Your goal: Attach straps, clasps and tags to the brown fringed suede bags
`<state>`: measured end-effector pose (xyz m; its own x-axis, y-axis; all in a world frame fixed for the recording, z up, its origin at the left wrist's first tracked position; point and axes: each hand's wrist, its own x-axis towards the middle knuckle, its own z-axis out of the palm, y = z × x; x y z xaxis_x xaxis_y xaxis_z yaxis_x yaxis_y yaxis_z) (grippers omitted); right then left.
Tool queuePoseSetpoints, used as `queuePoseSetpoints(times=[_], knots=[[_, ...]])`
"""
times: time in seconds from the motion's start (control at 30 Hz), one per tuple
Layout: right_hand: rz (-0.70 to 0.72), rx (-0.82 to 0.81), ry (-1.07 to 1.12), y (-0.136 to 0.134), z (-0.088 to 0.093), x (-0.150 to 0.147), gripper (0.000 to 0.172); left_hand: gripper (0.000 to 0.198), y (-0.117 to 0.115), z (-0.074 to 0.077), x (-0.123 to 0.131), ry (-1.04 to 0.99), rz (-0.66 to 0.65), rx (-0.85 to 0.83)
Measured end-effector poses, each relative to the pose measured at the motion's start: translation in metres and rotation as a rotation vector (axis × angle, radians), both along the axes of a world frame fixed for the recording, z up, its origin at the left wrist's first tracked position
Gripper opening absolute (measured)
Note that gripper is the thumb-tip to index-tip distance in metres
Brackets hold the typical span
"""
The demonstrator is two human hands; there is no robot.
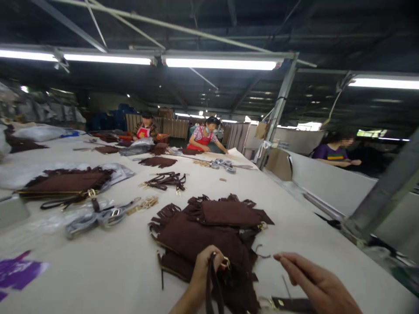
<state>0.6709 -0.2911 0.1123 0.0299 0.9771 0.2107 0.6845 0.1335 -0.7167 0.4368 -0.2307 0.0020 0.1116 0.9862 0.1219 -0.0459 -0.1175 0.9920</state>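
My left hand [204, 266] is closed around a dark brown strap [211, 285] with a gold clasp [225, 262] at its end. It rests over a pile of brown fringed pouches [203, 235] with gold zips. To the right of the pile, my right hand [322, 279] has thumb and fingertips pinched together; whatever is between them is too small to make out. A thin dark thread [263, 255] lies close to those fingertips. Below the right hand, another brown strap [291, 304] with gold hardware lies on the table, partly covered by the hand.
On the white table [114, 270] lie loose brown straps [166, 180], gold tags [144, 205], wrapped grey straps [98, 220] and another fringed pouch [68, 181]. A purple-printed plastic piece [21, 272] is at left. Co-workers [204, 137] are at the far end; a metal post [278, 111] stands right.
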Motion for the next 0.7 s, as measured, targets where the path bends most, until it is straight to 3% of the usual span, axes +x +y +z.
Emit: queuePoseSetpoints(times=[0.1,0.2,0.33,0.7], knots=[[0.113,-0.031,-0.121,-0.007,-0.001,-0.014,0.042,0.036,-0.004,0.010,-0.002,-0.041,-0.020,-0.017],[0.186,-0.042,-0.235,-0.006,-0.026,-0.042,0.038,0.033,-0.006,0.015,-0.007,-0.037,-0.047,-0.004],[0.131,-0.032,-0.454,0.003,-0.054,-0.063,0.033,0.030,-0.010,0.022,-0.013,-0.014,-0.060,0.016],[0.070,-0.051,-0.584,0.012,-0.052,-0.075,0.025,0.035,-0.010,0.022,-0.012,-0.038,-0.046,0.012]])
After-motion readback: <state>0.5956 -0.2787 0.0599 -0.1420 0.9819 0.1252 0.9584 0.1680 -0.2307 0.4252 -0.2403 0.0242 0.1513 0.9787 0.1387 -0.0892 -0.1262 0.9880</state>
